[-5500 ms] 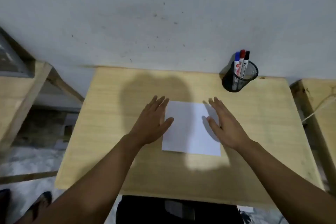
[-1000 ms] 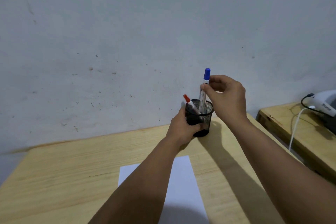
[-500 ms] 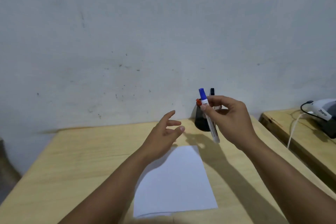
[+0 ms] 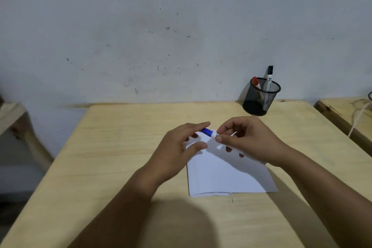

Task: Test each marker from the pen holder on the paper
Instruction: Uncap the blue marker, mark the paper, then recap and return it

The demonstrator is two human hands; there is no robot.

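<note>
On the pale wooden worktop (image 4: 112,147), the left hand (image 4: 177,153) reaches in with its fingers loosely spread, index and thumb opening around the blue cap of the white-barrelled marker (image 4: 209,132) without yet closing on it. Half a second ago that hand hung open and idle while the marker stood upright in the other hand; now the marker lies nearly level between both hands, cap pointing left. This suggests uncapping is the step in hand, with no mark made so far.

Beneath the hands lies one white sheet of paper (image 4: 221,175), blank where it shows, its lower edge slightly doubled, so a second sheet under it cannot be ruled out.

The right hand (image 4: 247,143) pinches the marker's barrel just behind the cap between thumb and forefinger, the other fingers curled under.

Further right, near the wall, stands one black wire-mesh pen holder (image 4: 259,98), which a second ago held the blue marker too. Two markers are left in it: one with a red cap (image 4: 256,82), leaning left, and one with a black cap (image 4: 269,74). That makes three markers in all, one out, none tested.
</note>
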